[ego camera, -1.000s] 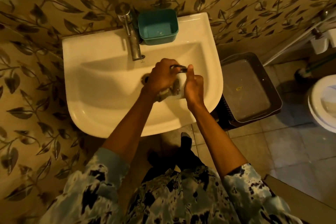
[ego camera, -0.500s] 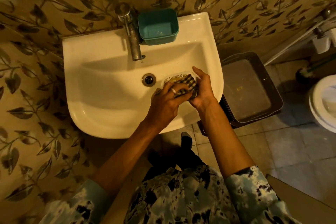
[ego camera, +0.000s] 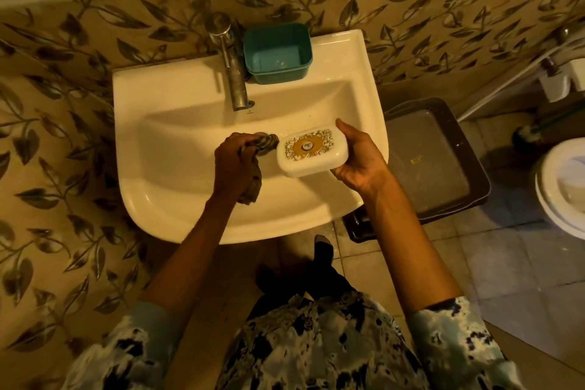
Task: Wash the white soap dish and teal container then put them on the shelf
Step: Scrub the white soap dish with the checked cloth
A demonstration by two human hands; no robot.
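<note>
Now the right hand point(ego camera: 357, 165) grips the soap dish point(ego camera: 311, 151) over the sink point(ego camera: 158, 95) — the left hand point(ego camera: 235, 165) clenches a cloth point(ego camera: 262, 144) just beside it; the teal container point(ego camera: 277, 54) sits by the tap point(ego camera: 232, 73).

One head camera looks steeply down, close over the sink point(ego camera: 190, 199). The wall lies far; the person's sleeves near.

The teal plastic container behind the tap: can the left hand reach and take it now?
Probably not right away. The way to the teal plastic container on the white ceramic sink's back ledge looks free, beside the metal tap, but the left hand is closed on a crumpled cloth.
</note>
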